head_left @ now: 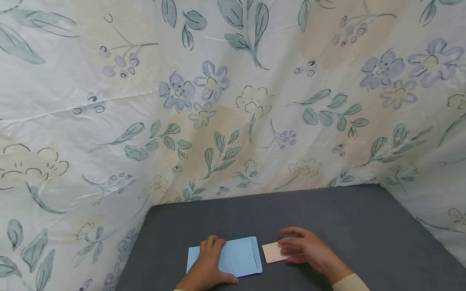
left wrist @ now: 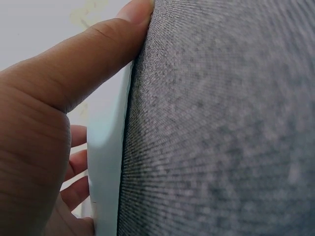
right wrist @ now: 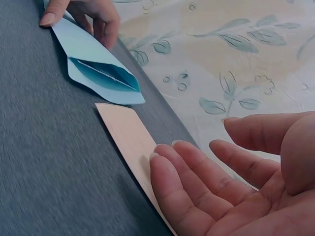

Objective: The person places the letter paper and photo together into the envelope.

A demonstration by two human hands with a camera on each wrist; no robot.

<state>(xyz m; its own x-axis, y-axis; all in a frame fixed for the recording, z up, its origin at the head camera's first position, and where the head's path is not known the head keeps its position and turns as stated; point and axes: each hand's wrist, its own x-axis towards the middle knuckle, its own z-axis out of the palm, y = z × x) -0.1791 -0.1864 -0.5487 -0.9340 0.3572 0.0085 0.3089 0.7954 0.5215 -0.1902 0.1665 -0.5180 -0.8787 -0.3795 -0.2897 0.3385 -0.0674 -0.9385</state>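
A light blue envelope point(head_left: 238, 258) lies on the dark table with its mouth to the right. In the right wrist view the envelope's mouth point(right wrist: 106, 78) gapes open. My left hand point(head_left: 205, 264) spans the envelope and holds it, thumb at the near edge and fingers at the far edge. In the left wrist view the thumb point(left wrist: 93, 56) presses at the envelope's edge. Just right of the mouth lies a flat peach card point(head_left: 271, 252), apart from the envelope. Over the card's right end is my right hand point(head_left: 309, 250), fingers loosely bent; whether they touch it I cannot tell.
The dark grey table point(head_left: 291, 210) extends behind and to the right of the hands. A floral cloth point(head_left: 233, 121) hangs close behind the table's far edge and along both sides.
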